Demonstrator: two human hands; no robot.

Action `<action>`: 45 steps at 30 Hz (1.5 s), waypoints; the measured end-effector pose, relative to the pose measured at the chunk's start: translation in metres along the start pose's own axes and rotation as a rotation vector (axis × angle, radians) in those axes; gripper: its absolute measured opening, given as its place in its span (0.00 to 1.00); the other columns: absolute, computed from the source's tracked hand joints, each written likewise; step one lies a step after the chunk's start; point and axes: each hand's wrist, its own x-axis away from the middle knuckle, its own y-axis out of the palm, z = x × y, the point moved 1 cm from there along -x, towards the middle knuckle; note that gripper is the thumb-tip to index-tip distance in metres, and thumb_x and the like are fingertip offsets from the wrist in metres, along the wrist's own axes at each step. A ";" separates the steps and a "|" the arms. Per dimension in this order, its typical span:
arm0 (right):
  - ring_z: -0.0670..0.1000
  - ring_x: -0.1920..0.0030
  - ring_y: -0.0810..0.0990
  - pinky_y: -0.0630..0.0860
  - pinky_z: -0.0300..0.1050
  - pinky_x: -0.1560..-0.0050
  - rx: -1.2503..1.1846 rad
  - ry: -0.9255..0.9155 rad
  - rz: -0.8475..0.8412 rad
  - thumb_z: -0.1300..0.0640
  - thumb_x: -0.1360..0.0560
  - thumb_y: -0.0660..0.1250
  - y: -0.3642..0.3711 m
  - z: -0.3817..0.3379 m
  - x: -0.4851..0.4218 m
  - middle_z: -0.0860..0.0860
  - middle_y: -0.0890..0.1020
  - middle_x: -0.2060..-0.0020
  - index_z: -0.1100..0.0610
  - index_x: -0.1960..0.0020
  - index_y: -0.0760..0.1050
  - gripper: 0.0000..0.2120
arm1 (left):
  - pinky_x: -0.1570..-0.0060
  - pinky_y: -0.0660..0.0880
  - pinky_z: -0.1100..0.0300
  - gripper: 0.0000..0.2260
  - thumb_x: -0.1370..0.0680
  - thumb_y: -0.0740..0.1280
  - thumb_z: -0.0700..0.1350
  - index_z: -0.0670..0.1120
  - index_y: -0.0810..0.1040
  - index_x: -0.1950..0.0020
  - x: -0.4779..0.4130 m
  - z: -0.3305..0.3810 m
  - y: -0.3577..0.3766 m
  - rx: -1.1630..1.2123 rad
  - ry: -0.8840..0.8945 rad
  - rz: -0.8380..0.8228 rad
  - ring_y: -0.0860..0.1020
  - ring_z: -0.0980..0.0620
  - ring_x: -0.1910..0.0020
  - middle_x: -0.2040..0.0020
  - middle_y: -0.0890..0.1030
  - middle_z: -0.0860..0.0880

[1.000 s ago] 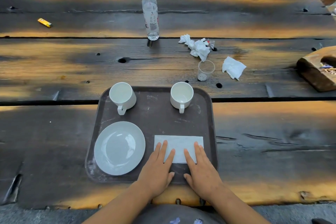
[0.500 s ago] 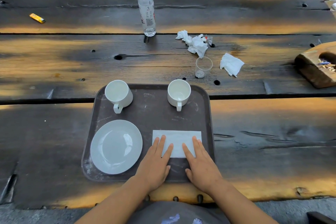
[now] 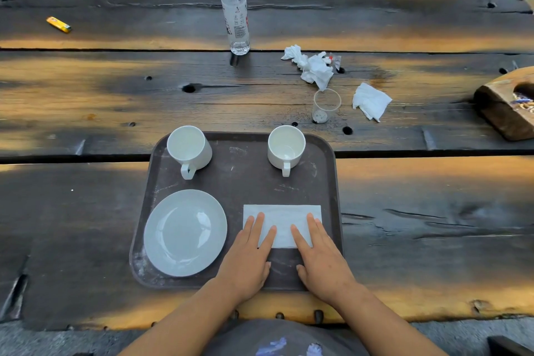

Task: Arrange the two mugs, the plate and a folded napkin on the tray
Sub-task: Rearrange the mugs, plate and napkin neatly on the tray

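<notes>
Head view: left hand (image 3: 249, 254) and right hand (image 3: 319, 254) lie flat, fingers spread, gripping nothing, pressing the folded napkin (image 3: 284, 218) smooth on the scuffed brown tray (image 3: 239, 182). Glossy round plate (image 3: 185, 233) sits beside it; two white ceramic mugs (image 3: 189, 149) (image 3: 286, 147) stand behind, handles facing the person.

The left hand (image 3: 248, 257) and right hand (image 3: 320, 257) cover the napkin's (image 3: 284, 218) near corners. The wooden block (image 3: 504, 107) runs off the right edge. The bottle's (image 3: 235, 9) label print is unreadable.
</notes>
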 end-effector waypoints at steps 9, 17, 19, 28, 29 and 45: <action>0.57 0.19 0.35 0.46 0.53 0.18 0.014 0.008 0.003 0.55 0.20 0.61 0.001 0.000 0.000 0.56 0.34 0.20 0.47 0.18 0.40 0.39 | 0.20 0.45 0.48 0.35 0.17 0.58 0.52 0.50 0.41 0.17 0.001 -0.001 0.002 -0.012 0.010 -0.007 0.36 0.40 0.20 0.19 0.34 0.42; 0.57 0.19 0.36 0.47 0.53 0.19 0.039 0.014 -0.005 0.55 0.21 0.61 0.000 0.000 0.001 0.56 0.34 0.19 0.47 0.18 0.40 0.40 | 0.20 0.44 0.48 0.35 0.17 0.57 0.54 0.50 0.40 0.17 0.001 0.000 0.000 -0.028 0.006 -0.006 0.35 0.40 0.20 0.19 0.34 0.42; 0.57 0.19 0.36 0.47 0.53 0.19 0.043 0.016 -0.004 0.55 0.21 0.61 -0.001 0.000 0.001 0.56 0.34 0.19 0.47 0.18 0.40 0.40 | 0.20 0.44 0.48 0.35 0.18 0.58 0.54 0.50 0.40 0.17 0.001 0.000 0.000 -0.024 0.005 -0.006 0.35 0.40 0.20 0.19 0.34 0.42; 0.57 0.19 0.36 0.47 0.54 0.19 0.048 0.011 -0.002 0.57 0.20 0.61 -0.003 -0.001 0.002 0.57 0.34 0.19 0.47 0.18 0.40 0.40 | 0.20 0.45 0.47 0.36 0.18 0.59 0.54 0.50 0.39 0.18 0.001 0.001 0.000 -0.024 -0.001 -0.016 0.35 0.40 0.20 0.19 0.33 0.42; 0.57 0.19 0.36 0.47 0.54 0.19 0.048 0.011 -0.003 0.56 0.20 0.61 -0.003 -0.001 0.002 0.57 0.34 0.19 0.47 0.18 0.40 0.40 | 0.20 0.45 0.47 0.37 0.18 0.60 0.54 0.50 0.39 0.18 0.001 0.001 0.000 -0.023 -0.001 -0.019 0.35 0.40 0.20 0.19 0.33 0.42; 0.55 0.19 0.34 0.44 0.53 0.20 0.044 0.006 -0.003 0.52 0.23 0.71 -0.001 0.001 0.003 0.54 0.32 0.20 0.45 0.18 0.38 0.49 | 0.20 0.45 0.46 0.43 0.19 0.66 0.54 0.49 0.38 0.18 0.001 0.009 -0.009 -0.041 -0.028 -0.066 0.34 0.39 0.21 0.20 0.31 0.41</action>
